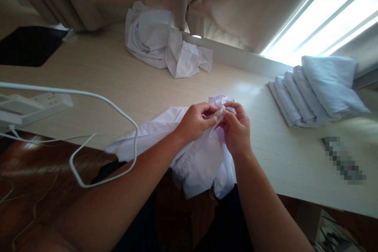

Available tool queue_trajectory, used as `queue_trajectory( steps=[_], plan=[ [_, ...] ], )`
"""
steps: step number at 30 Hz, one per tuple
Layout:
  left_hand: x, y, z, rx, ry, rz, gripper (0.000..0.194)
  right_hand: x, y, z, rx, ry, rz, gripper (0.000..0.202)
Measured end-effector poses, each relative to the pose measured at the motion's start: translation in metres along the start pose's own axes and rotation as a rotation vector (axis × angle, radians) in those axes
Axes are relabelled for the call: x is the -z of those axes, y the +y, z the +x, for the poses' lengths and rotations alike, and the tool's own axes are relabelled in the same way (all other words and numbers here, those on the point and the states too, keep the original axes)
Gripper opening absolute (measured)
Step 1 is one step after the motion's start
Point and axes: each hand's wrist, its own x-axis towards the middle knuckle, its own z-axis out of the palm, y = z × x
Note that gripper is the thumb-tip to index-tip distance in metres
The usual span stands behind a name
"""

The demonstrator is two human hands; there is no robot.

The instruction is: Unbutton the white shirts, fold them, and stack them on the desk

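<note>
A white shirt (203, 165) lies bunched at the table's front edge, partly hanging down over my lap. What looks like its collar stands up just beyond my fingers. My left hand (195, 122) pinches a small fold of the shirt between thumb and fingers. Right beside it, my right hand (238, 128) grips the same bit of cloth with thumb and forefinger. The two sets of fingertips nearly meet, and they cover whatever small detail is between them.
Crumpled white cloth (156, 35) lies by the curtain (230, 4). Folded white garments (310, 94) lean at the right, behind a blurred-out dark object (344, 159). At left are a power strip (50, 104), a black mat (29, 45) and a white cable (118, 106) looping over my left forearm.
</note>
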Motion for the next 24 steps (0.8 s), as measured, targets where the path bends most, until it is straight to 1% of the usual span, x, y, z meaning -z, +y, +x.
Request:
queue_trajectory(
  steps=[9, 24],
  plan=[
    [0.0005, -0.0007, 0.0001, -0.013, -0.002, 0.007, 0.020, -0.0003, -0.0008, -0.0010, 0.000, -0.011, -0.009, 0.017],
    [0.0006, 0.0001, 0.0003, -0.010, 0.003, 0.004, 0.022, -0.0023, -0.0027, -0.0013, -0.007, 0.013, -0.032, 0.017]
  ],
)
